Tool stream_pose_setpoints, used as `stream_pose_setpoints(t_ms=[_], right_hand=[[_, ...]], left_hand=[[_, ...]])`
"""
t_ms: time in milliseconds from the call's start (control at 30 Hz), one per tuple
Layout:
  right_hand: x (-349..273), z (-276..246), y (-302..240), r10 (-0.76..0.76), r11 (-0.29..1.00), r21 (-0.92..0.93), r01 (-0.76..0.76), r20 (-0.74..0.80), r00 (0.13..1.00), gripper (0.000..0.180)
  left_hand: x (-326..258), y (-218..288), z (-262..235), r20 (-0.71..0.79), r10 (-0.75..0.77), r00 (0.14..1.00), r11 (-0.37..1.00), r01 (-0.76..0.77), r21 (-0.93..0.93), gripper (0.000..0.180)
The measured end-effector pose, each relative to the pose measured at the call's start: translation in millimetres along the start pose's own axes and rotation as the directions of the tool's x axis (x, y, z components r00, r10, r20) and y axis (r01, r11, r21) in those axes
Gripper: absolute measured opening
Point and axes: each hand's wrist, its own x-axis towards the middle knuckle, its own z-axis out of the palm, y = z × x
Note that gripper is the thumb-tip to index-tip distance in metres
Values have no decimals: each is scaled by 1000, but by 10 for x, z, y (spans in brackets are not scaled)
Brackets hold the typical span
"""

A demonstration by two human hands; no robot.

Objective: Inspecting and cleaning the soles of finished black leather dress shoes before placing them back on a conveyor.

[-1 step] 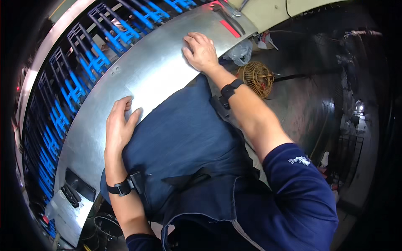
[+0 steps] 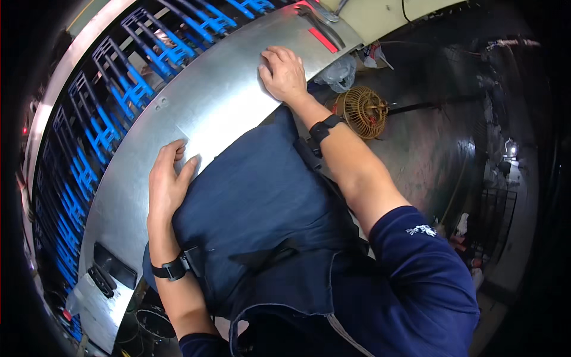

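Partly glaring, smooth silvery metal tabletop

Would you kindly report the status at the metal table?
Left hand, right hand: loosely curled at the metal table, no object visible in either. Wrench beyond the right hand, not between them.
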Motion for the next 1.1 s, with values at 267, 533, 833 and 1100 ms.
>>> stream_pose_setpoints(t_ms=[267,533,833,1100], right_hand=[[-7,-39,-32,32,997,-64,-35,-49,998,33],[1,-50,-2,79,996,-31,-78,5,997,36],[30,-102,12,77,996,-42,-75,29,997,38],[34,-109,27,81,995,-54,-79,43,996,39]], left_hand=[[-9,-10,71,-34,-81,996,996,82,23,44],[27,-132,128,-38,-105,994,994,103,-40,42],[49,-103,155,-69,-100,993,995,99,-17,41],[42,-94,166,-71,-75,995,997,75,-7,41]])
